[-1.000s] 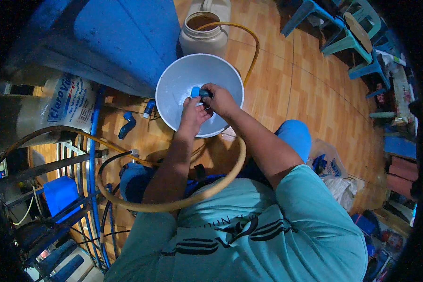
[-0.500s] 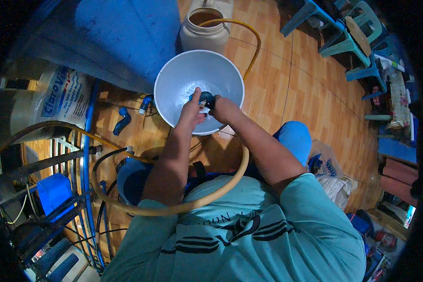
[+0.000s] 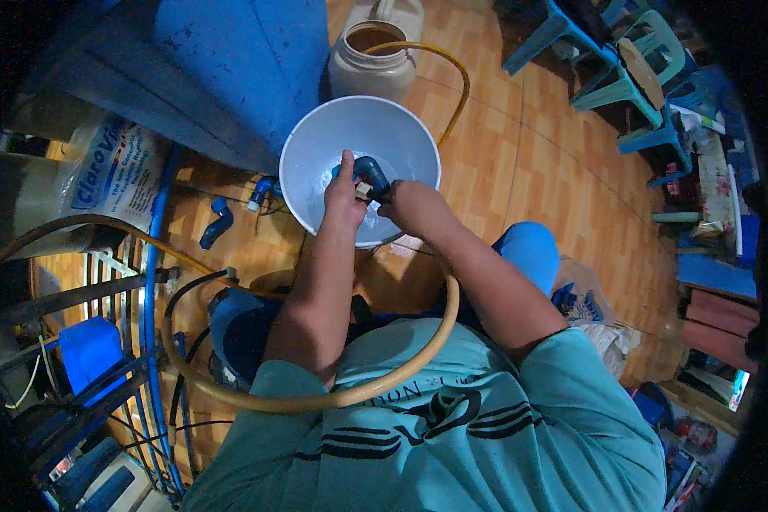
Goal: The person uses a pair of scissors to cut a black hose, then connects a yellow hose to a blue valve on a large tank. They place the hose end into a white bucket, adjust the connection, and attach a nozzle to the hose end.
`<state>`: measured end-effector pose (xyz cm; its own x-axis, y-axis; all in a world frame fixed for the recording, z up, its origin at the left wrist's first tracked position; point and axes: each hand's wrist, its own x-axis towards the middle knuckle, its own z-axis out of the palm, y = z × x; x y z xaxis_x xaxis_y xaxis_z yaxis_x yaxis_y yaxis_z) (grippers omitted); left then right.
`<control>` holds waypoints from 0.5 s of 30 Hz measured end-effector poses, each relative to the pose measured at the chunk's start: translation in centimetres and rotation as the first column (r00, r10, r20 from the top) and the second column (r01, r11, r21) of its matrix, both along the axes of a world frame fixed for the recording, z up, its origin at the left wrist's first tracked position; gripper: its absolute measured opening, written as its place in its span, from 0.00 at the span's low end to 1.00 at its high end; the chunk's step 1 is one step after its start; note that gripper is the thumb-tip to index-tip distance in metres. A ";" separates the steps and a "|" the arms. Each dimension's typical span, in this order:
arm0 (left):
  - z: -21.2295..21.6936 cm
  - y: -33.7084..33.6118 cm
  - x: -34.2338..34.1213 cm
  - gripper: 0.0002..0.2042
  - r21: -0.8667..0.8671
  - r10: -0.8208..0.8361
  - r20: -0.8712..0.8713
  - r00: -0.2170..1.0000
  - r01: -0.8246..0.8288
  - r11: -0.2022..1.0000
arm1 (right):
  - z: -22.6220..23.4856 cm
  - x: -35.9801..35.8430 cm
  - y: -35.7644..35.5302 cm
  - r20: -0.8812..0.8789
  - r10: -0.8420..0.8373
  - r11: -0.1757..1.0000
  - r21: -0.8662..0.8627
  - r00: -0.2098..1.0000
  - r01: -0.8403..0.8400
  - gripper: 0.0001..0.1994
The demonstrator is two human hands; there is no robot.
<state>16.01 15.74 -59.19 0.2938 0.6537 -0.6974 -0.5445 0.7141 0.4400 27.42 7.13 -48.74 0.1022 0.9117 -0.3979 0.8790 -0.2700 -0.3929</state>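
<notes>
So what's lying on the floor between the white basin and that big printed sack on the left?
Two blue pipe elbows on the tiled floor, seen in the head view, between the white basin and the sack.

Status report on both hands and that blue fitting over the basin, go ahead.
Left hand and right hand both gripping the blue pipe fitting. Fitting held above the white basin. Tan hose loops across the lap, clear of the hands.

A cream plastic jug (image 3: 374, 61) with a wide open mouth stands on the orange tiled floor (image 3: 529, 145) at twelve o'clock, against a big blue drum (image 3: 222, 68). Blue and teal plastic chairs (image 3: 623, 77) cluster at one to two o'clock. Two blue pipe elbows (image 3: 218, 224) lie at ten o'clock, beside a printed white sack (image 3: 115, 175). Possibly a metal rack (image 3: 77, 341) fills eight o'clock.
</notes>
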 end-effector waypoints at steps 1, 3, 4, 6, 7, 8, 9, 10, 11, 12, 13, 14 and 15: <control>-0.6 0.0 0.3 0.30 -0.024 -0.008 -0.015 1.000 0.007 1.000 | 0.7 -0.2 -0.7 0.039 -0.011 0.999 0.048 0.999 0.009 0.16; -2.3 0.5 0.0 0.27 0.059 -0.053 0.016 0.998 0.052 0.997 | 1.1 -0.7 -1.3 0.079 -0.002 1.000 -0.006 0.997 0.002 0.15; -2.1 0.6 -0.1 0.26 0.100 -0.080 0.029 0.996 0.077 0.992 | 1.0 -0.7 -1.5 0.099 -0.001 0.999 -0.034 0.995 0.004 0.15; -1.7 0.7 -0.6 0.21 0.069 -0.060 0.083 0.995 0.054 0.996 | 0.2 0.1 -1.9 0.040 -0.038 0.996 -0.081 0.998 0.041 0.15; -1.2 0.7 -1.0 0.19 0.054 -0.046 0.107 0.993 0.041 0.998 | -0.1 0.4 -2.1 0.009 -0.056 0.993 -0.105 0.998 0.056 0.15; -0.7 0.6 -1.0 0.20 0.059 -0.033 0.109 0.994 0.027 0.998 | -0.2 0.8 -2.4 -0.025 -0.093 0.992 -0.085 0.995 0.091 0.15; -0.2 0.6 -1.1 0.20 0.017 0.000 0.122 0.993 -0.002 1.000 | -0.1 1.2 -2.7 -0.059 -0.130 0.990 -0.066 0.990 0.126 0.15; -0.1 0.7 -1.1 0.21 -0.023 0.037 0.134 0.990 -0.034 0.999 | -0.1 1.5 -3.0 -0.093 -0.162 0.986 -0.045 0.982 0.158 0.15; 0.1 0.7 -1.1 0.22 -0.062 0.074 0.145 0.987 -0.065 0.996 | 0.1 1.7 -3.1 -0.100 -0.174 0.984 -0.057 0.980 0.169 0.15; 0.0 0.8 -1.3 0.23 -0.079 0.101 0.123 0.987 -0.092 0.993 | 0.4 1.8 -3.3 -0.107 -0.187 0.981 -0.069 0.976 0.181 0.15; -0.3 0.9 -1.5 0.24 -0.096 0.126 0.102 0.987 -0.117 0.989 | 0.6 1.9 -3.4 -0.112 -0.202 0.978 -0.081 0.973 0.194 0.15; -0.7 1.1 -1.6 0.25 -0.112 0.151 0.081 0.985 -0.142 0.984 | 0.6 1.9 -3.6 -0.125 -0.207 0.978 -0.064 0.970 0.200 0.15; -1.0 1.2 -1.6 0.26 -0.121 0.157 0.075 0.985 -0.147 0.982 | 0.4 1.8 -3.6 -0.137 -0.211 0.977 -0.047 0.968 0.207 0.15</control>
